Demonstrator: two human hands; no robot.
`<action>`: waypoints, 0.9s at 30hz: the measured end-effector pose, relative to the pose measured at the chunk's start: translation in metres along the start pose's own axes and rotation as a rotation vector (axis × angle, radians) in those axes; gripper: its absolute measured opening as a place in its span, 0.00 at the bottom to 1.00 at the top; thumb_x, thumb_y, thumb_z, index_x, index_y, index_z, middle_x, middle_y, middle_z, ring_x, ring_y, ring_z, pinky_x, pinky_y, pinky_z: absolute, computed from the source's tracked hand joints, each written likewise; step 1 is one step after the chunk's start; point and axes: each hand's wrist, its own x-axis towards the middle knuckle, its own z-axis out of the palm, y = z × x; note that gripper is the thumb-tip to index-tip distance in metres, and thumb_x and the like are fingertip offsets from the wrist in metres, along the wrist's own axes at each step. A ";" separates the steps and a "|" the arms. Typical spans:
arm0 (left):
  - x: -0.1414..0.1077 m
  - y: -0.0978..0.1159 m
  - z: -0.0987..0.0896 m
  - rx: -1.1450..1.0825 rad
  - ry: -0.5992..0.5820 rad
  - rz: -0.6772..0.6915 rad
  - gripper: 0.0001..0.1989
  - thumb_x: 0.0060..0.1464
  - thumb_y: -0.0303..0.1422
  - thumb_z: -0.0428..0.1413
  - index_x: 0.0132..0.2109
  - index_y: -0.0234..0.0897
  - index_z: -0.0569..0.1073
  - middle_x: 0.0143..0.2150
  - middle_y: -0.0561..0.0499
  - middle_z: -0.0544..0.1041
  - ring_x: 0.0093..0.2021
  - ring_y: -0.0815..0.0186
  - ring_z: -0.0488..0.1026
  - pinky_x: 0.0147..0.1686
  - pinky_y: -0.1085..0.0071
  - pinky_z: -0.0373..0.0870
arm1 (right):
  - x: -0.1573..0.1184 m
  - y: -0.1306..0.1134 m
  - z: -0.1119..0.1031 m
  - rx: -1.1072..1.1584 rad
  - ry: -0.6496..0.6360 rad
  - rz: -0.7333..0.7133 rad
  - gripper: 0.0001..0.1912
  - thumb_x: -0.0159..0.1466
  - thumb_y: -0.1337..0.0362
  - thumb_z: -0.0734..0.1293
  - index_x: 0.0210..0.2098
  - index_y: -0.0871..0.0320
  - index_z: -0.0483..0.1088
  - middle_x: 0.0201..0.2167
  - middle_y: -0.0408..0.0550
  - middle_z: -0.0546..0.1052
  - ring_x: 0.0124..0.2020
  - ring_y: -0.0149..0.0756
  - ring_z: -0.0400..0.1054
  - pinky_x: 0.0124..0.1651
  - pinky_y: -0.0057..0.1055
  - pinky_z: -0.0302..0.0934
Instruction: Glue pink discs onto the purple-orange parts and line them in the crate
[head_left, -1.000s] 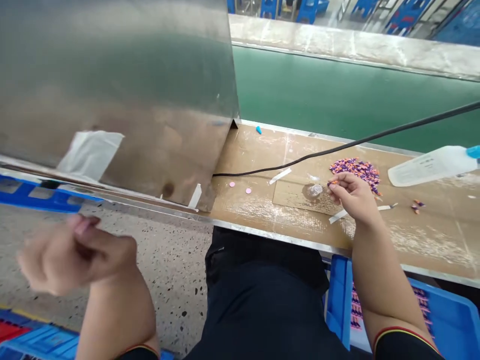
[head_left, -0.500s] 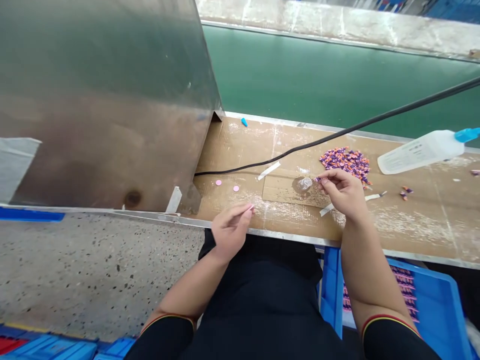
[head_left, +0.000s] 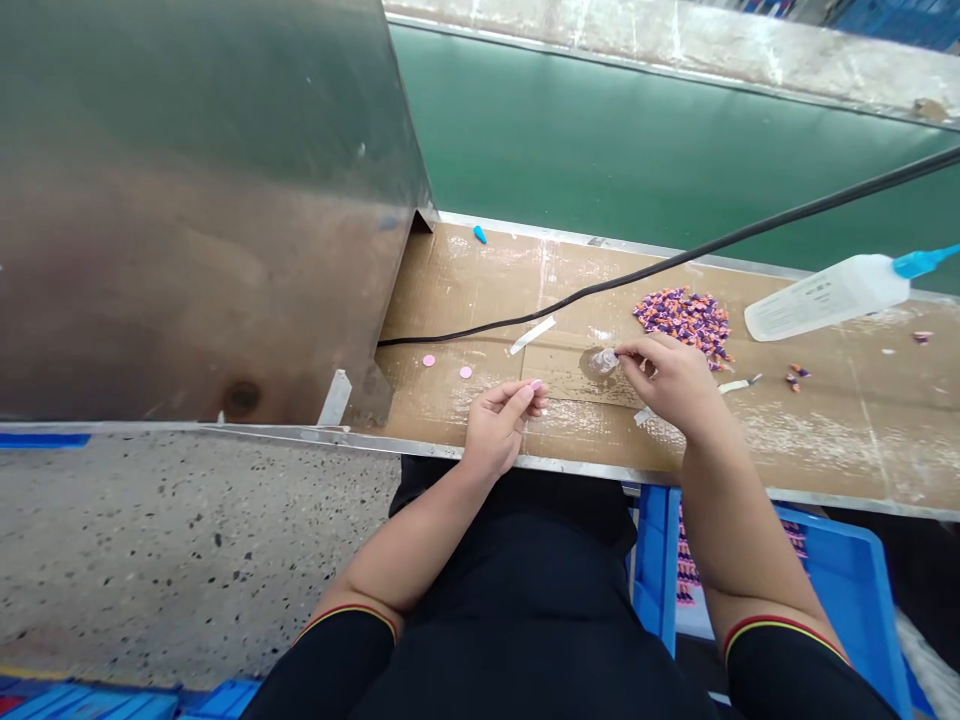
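Note:
Between the thumb and fingers of my left hand (head_left: pixel 501 425) is a small pink disc (head_left: pixel 535 384), held above the cardboard near the bench's front edge. My right hand (head_left: pixel 670 380) pinches a small purple piece (head_left: pixel 619 352), its tip at a clear, glossy lump (head_left: pixel 603 361) on the cardboard. Just beyond that hand lies a pile of small purple, orange and pink pieces (head_left: pixel 684 318). Two more pink discs, a nearer one (head_left: pixel 466 372) and a farther one (head_left: pixel 428 360), lie flat to the left.
A large metal housing (head_left: pixel 202 220) stands on the left. A black cable (head_left: pixel 585 293) crosses the bench. A white bottle with a blue nozzle (head_left: pixel 829 297) lies at right. A blue tray (head_left: pixel 855 570) holding rows of pieces sits below the bench edge. A blue cap (head_left: pixel 480 234) lies farther back.
My left hand has moved right with the pink disc, closer to my right hand. My right hand has brought the purple piece to the clear lump. The view has shifted slightly.

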 end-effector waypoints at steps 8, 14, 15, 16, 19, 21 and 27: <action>0.000 -0.001 -0.003 -0.005 -0.022 -0.001 0.24 0.39 0.50 0.81 0.34 0.37 0.86 0.34 0.46 0.87 0.31 0.68 0.82 0.33 0.72 0.78 | -0.003 -0.014 -0.005 0.003 0.097 0.043 0.10 0.74 0.60 0.66 0.41 0.51 0.81 0.36 0.50 0.83 0.32 0.40 0.74 0.40 0.39 0.71; 0.001 -0.003 -0.003 0.014 -0.031 0.018 0.25 0.41 0.51 0.81 0.36 0.37 0.86 0.35 0.46 0.87 0.32 0.65 0.84 0.35 0.70 0.81 | -0.015 -0.047 -0.003 0.028 0.306 0.238 0.07 0.72 0.60 0.69 0.38 0.51 0.80 0.34 0.50 0.83 0.30 0.42 0.76 0.36 0.41 0.73; 0.001 -0.004 -0.002 0.017 -0.026 0.028 0.25 0.40 0.52 0.81 0.36 0.38 0.87 0.35 0.46 0.87 0.33 0.65 0.85 0.36 0.70 0.82 | -0.019 -0.056 0.001 0.107 0.285 0.274 0.06 0.71 0.61 0.69 0.39 0.51 0.80 0.33 0.50 0.83 0.30 0.42 0.77 0.35 0.41 0.74; 0.001 -0.005 -0.002 0.024 -0.018 0.047 0.25 0.40 0.52 0.81 0.36 0.38 0.87 0.35 0.46 0.87 0.33 0.65 0.85 0.37 0.70 0.83 | -0.023 -0.067 0.007 0.233 0.268 0.313 0.06 0.72 0.60 0.70 0.40 0.52 0.79 0.34 0.49 0.84 0.31 0.42 0.79 0.35 0.40 0.75; -0.001 -0.009 0.001 0.092 0.003 0.157 0.24 0.42 0.54 0.80 0.36 0.40 0.88 0.36 0.46 0.88 0.35 0.64 0.86 0.40 0.69 0.85 | -0.033 -0.099 0.027 0.738 0.224 0.383 0.08 0.75 0.55 0.71 0.44 0.51 0.77 0.37 0.48 0.85 0.36 0.42 0.84 0.37 0.37 0.82; -0.003 -0.011 0.001 0.177 -0.002 0.266 0.21 0.48 0.53 0.77 0.38 0.41 0.89 0.37 0.46 0.88 0.36 0.63 0.87 0.43 0.67 0.87 | -0.036 -0.115 0.038 0.964 0.202 0.388 0.12 0.75 0.50 0.71 0.44 0.51 0.76 0.37 0.47 0.85 0.37 0.42 0.86 0.39 0.37 0.84; -0.012 -0.016 -0.003 0.349 0.031 0.430 0.17 0.56 0.51 0.74 0.42 0.43 0.90 0.41 0.45 0.89 0.42 0.59 0.88 0.47 0.65 0.87 | -0.038 -0.127 0.046 1.029 0.170 0.431 0.15 0.75 0.45 0.71 0.44 0.50 0.76 0.39 0.48 0.86 0.43 0.43 0.87 0.48 0.40 0.86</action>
